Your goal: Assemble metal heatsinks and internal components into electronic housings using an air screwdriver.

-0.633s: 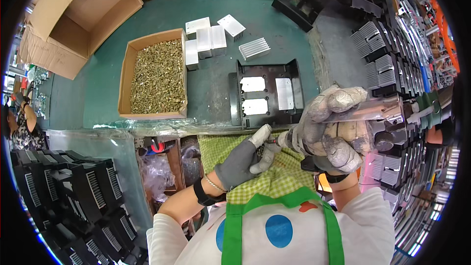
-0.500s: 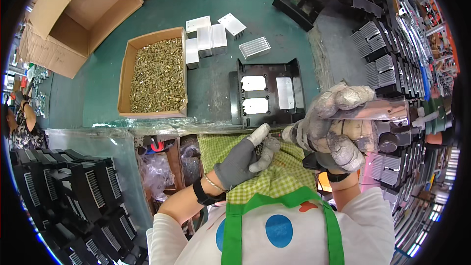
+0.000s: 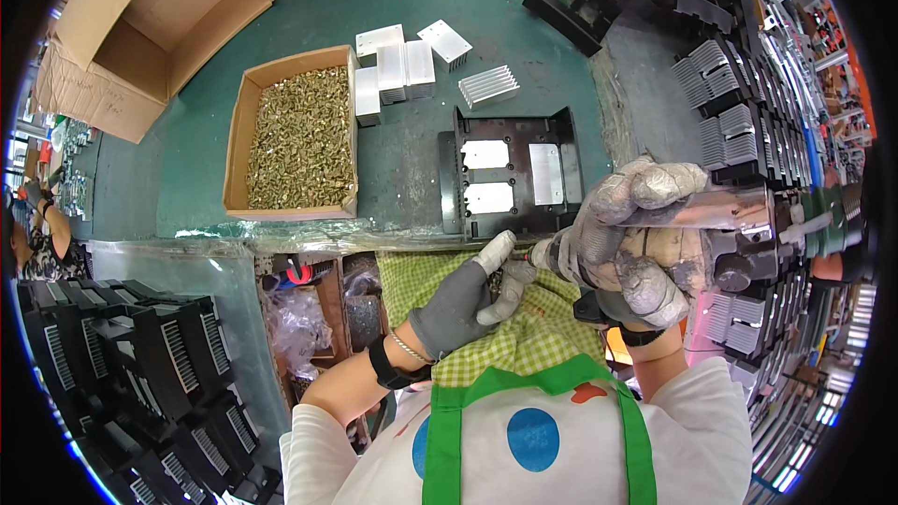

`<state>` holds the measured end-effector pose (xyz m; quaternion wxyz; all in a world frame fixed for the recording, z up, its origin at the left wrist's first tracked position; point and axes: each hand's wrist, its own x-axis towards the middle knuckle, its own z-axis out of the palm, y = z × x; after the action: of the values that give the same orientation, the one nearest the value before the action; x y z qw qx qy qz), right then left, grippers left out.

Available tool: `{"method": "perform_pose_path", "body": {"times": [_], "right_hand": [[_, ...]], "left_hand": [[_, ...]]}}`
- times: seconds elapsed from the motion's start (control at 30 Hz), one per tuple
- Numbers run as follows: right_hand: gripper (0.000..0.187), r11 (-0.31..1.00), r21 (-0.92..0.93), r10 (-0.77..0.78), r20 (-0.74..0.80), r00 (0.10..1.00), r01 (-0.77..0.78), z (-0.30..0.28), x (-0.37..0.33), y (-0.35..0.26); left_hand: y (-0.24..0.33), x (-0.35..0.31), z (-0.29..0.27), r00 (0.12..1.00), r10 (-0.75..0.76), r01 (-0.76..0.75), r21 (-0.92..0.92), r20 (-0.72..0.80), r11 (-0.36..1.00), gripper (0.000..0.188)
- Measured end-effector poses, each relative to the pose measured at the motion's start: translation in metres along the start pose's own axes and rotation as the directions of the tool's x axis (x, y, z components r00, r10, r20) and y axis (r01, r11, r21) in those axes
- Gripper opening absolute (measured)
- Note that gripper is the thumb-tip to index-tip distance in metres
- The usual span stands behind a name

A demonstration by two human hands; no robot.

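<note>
My right hand (image 3: 645, 238), in a worn grey glove, grips a silver-bodied power screwdriver (image 3: 734, 209) lying sideways, its tip toward my left hand. My left hand (image 3: 454, 309), gloved with pale fingertips, is curled closed around small metal screws (image 3: 495, 284) that show only partly. Its thumb and forefinger are close to the driver's tip; whether a screw sits on the tip is hidden. Just beyond the hands, at the bench edge, lies a black housing (image 3: 522, 223) with silver plates (image 3: 545, 174) inside.
A cardboard box (image 3: 356, 154) full of brassy screws stands left of the housing. Silver finned heat sinks (image 3: 488, 86) lie behind it. Larger cartons (image 3: 140, 98) stand far left. Stacked black finned units (image 3: 103, 355) line the lower left, with more (image 3: 734, 136) at right. Another person (image 3: 47, 238) is far left.
Both hands hold nearly the same pose, the driver's tip still at my left fingers. The whole view has shifted very slightly.
</note>
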<state>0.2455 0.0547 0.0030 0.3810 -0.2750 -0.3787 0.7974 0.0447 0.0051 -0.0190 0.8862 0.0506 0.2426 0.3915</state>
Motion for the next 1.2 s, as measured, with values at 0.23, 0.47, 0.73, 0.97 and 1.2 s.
{"method": "perform_pose_path", "body": {"times": [0.23,0.47,0.73,0.97,1.2], "right_hand": [[0.047,0.951,-0.147,-0.231,0.255,0.939,0.274,0.019,0.015,-0.037],[0.047,0.918,-0.059,-0.359,0.294,0.886,0.391,0.035,0.029,-0.057],[0.046,0.912,-0.061,-0.373,0.294,0.880,0.407,0.035,0.026,-0.056],[0.046,0.920,-0.111,-0.334,0.286,0.898,0.377,0.041,0.021,-0.051],[0.046,0.925,-0.123,-0.316,0.277,0.907,0.360,0.040,0.021,-0.047]], "left_hand": [[0.001,-0.001,0.007,1.000,0.006,-0.006,-0.056,-0.017,0.998,0.047],[0.001,0.001,0.004,1.000,-0.028,0.028,-0.046,-0.001,0.999,0.032],[0.000,0.000,0.003,0.997,-0.005,0.009,-0.044,0.082,0.999,0.031],[0.000,0.000,0.004,0.994,0.018,-0.010,-0.077,0.106,0.997,0.031],[0.000,0.002,0.008,0.989,0.004,0.000,-0.021,0.147,1.000,0.035]]}}
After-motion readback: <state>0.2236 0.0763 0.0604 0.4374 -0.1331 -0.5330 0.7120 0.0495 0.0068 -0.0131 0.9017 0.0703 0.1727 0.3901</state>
